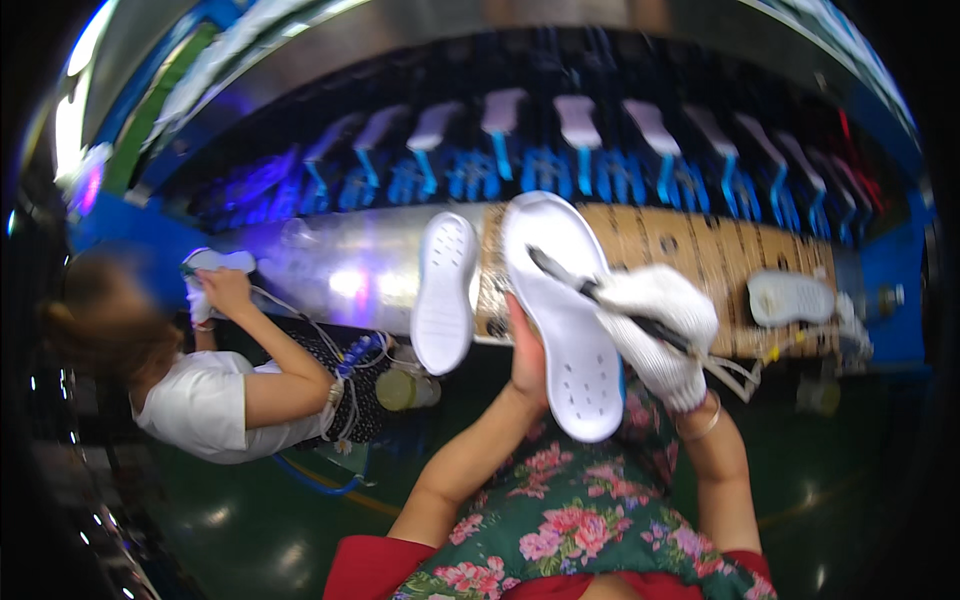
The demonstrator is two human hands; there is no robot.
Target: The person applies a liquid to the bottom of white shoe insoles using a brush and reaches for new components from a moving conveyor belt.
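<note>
My bare left hand (528, 352) grips a white shoe sole (574, 330) along its left edge and holds it up before me. In my right hand (667, 322), which wears a white knitted glove, is a brush-like tool (559, 268) with a dark handle and a greyish tip. Its tip lies over the wider, upper part of the sole's inner face; whether it touches is hard to tell. Small slots mark the sole's lower end. Just left of it, a second white sole (444, 292) overlaps the front edge of the workbench.
The bench surface is part metal (360, 262), part brown taped board (667, 240). Another pale sole (791, 298) lies at right. Behind the bench hang several shoe-shaped plates (577, 124) on blue holders. A co-worker (217, 397) at left handles a white sole (217, 260).
</note>
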